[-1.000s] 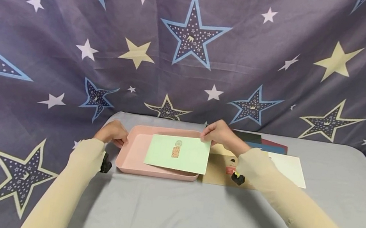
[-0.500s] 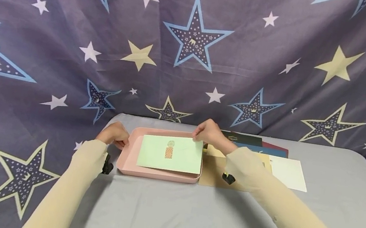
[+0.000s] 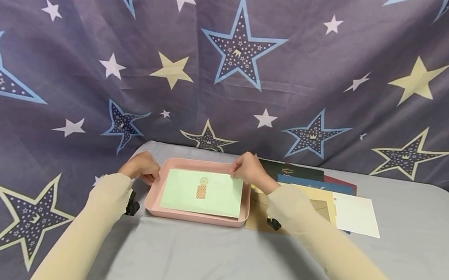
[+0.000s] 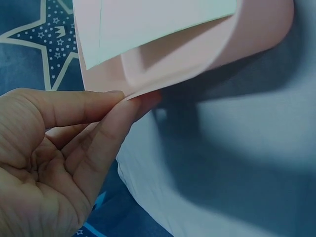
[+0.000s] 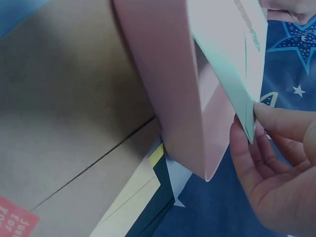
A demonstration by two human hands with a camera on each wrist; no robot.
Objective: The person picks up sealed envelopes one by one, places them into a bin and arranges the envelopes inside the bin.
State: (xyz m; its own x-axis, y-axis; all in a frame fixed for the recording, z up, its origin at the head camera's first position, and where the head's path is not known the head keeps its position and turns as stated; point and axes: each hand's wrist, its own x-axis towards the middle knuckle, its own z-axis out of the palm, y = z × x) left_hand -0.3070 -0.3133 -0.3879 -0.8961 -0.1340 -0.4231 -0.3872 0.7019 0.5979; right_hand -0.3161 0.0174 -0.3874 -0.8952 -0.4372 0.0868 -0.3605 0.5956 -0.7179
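Observation:
A pale green envelope (image 3: 182, 191) with an orange patterned stamp-like print lies over the pink tray (image 3: 195, 217) in the head view. My right hand (image 3: 248, 168) pinches its far right corner between thumb and fingers; the right wrist view shows the envelope (image 5: 237, 74) slanting down inside the tray's wall (image 5: 163, 69). At the tray's left side, my left hand (image 3: 142, 166) pinches the rim, thumb on the inside and fingers beneath, as the left wrist view shows the hand (image 4: 64, 133) doing.
Right of the tray lies a spread of envelopes: a brown one (image 3: 257, 217), a yellow one (image 3: 320, 195), a white one (image 3: 357, 215), a blue one (image 3: 313, 184), a dark green one (image 3: 289, 170) and a red one (image 3: 342, 183). A star-patterned curtain (image 3: 195, 102) hangs behind the grey table (image 3: 187, 270).
My right hand has moved left and slightly nearer, bringing the green envelope from overhanging the tray's right rim to within the tray's outline. My left hand keeps its grip on the rim.

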